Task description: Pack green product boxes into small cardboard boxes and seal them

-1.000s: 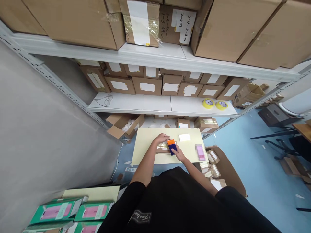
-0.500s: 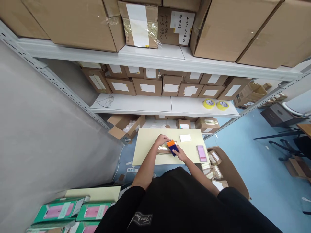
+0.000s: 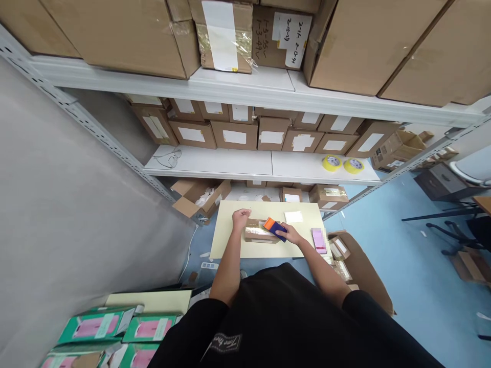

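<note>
A small cardboard box [image 3: 253,236] with shiny tape along its top lies on the pale yellow tabletop [image 3: 224,240]. My right hand [image 3: 291,234] grips a flat, oblong orange-and-dark-blue object [image 3: 274,228], tilted over the box's right part. Its exact kind does not show. My left hand [image 3: 240,219] is closed at the box's upper left corner, fingertips pressed together. Whatever they hold, if anything, is too small to make out. Behind the box, a white paper slip [image 3: 293,216] lies on the table, and a pink, partly blurred phone-like item [image 3: 318,240] rests near the right edge.
Shelves [image 3: 215,162] full of labelled boxes rise behind the table, with yellow tape rolls [image 3: 331,163] on one. An open carton [image 3: 203,197] stands left. A large carton [image 3: 368,271] with small parcels sits right. Green packages [image 3: 92,327] are at lower left.
My left hand has moved left, away from the orange-and-blue object. My right hand has shifted slightly right with that object, which now slants flatter, and more of the cardboard box shows.
</note>
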### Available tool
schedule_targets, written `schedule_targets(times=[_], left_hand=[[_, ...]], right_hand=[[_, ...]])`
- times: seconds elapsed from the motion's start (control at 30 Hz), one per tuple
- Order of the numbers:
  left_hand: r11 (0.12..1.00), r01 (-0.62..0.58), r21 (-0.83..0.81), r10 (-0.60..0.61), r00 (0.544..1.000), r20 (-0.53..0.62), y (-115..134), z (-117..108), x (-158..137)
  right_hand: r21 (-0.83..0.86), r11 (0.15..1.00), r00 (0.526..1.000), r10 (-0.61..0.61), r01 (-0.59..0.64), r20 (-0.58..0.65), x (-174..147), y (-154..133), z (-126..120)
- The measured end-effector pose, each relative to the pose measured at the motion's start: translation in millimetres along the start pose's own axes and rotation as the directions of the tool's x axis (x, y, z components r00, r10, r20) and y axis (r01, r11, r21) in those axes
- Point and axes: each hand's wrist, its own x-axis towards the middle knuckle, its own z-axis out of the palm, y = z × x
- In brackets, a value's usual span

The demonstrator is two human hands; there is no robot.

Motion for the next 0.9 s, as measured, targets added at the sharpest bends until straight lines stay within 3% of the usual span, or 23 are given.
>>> schedule_targets(times=[0.17, 0.33, 0.67, 0.9], left_hand=[[0.999, 0.030, -0.037, -0.035, 0.989, -0.146, -27.1, -46.9, 6.3], [0.980, 0.197, -0.023, -0.197, 0.951, -0.239, -74.7, -65.6, -7.2], [0.890, 0.435, 0.134, -0.411, 0.895, -0.172, -127.4, -46.5, -2.9], [0.821, 0.490, 0.294, -0.486, 0.869, -0.092, -146.2, -11.4, -6.9]], right_hand=[[-0.162, 0.986, 0.997, 0.037, -0.026, 0.067, 0.6, -15.0, -1.3], [-0.385, 0.923, 0.989, 0.072, -0.016, 0.130, 19.4, -43.0, 2.7], [-0.511, 0.857, 0.985, 0.132, -0.060, 0.107, 32.9, -56.6, 10.8], [-0.500, 0.864, 0.989, 0.122, -0.063, 0.086, 31.1, -53.6, 16.2]])
